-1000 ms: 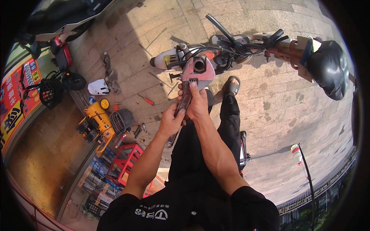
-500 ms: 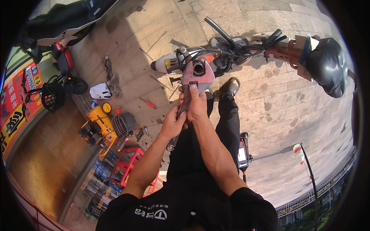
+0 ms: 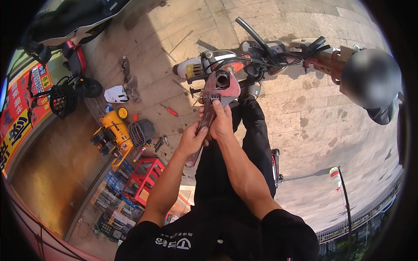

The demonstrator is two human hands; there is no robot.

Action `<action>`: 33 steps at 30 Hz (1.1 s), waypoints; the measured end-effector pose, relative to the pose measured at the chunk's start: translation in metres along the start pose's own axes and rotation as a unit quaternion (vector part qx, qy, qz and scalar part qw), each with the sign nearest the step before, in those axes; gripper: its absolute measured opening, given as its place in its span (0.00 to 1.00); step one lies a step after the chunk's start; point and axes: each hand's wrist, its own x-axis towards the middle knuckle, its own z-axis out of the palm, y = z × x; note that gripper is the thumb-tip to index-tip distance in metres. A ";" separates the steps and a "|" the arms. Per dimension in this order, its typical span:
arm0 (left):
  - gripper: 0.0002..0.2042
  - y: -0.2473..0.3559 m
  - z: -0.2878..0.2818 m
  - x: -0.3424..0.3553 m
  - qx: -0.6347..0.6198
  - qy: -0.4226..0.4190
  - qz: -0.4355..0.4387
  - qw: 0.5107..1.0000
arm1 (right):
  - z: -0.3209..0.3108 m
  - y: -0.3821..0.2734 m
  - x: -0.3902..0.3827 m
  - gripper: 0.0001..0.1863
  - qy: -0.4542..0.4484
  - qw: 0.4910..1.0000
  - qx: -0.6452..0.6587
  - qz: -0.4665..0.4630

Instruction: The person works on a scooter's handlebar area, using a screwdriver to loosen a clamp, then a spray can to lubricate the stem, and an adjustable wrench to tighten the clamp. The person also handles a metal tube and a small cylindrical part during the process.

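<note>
Both my hands hold a large, dark adjustable wrench point(image 3: 208, 114), its wide jaws pointing away from me. A dark round ring-shaped part point(image 3: 222, 79) shows between the jaws; whether they grip it, I cannot tell. My right hand point(image 3: 222, 122) wraps the upper handle, with the thumb lying near the adjusting screw. Lower on the handle, my left hand point(image 3: 193, 139) is closed, thumb on top. The handle's end sticks out below it. Just beyond the jaws lies a two-wheeler's front assembly point(image 3: 233, 65) with orange and white parts and cables.
Handlebars point(image 3: 257, 37) rise beyond the wrench. On the left are a red-handled screwdriver point(image 3: 170, 111), a yellow air compressor point(image 3: 116, 129), a red tool cart point(image 3: 144, 176) and a white bag point(image 3: 116, 94). My sandaled foot point(image 3: 253, 90) stands near the vehicle. A blurred round shape point(image 3: 370, 78) is at far right.
The view has shifted slightly. My sandaled foot appears closer to the vehicle, and the wrench's handle end has swung slightly left. Both hands keep their hold.
</note>
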 end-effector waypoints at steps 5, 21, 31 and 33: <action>0.08 0.004 0.002 -0.002 0.009 0.010 0.005 1.000 | -0.003 0.001 0.000 0.21 -0.001 1.000 -0.026 0.012; 0.10 0.011 0.002 -0.002 -0.002 -0.015 -0.003 1.000 | 0.000 -0.002 0.000 0.24 0.000 0.999 -0.045 0.016; 0.09 0.018 0.008 -0.009 0.022 0.007 0.007 1.000 | 0.007 -0.004 -0.003 0.23 0.035 0.998 -0.048 0.005; 0.09 0.016 0.008 -0.010 0.034 0.009 0.014 0.999 | 0.008 -0.002 -0.002 0.22 0.071 0.994 -0.077 0.007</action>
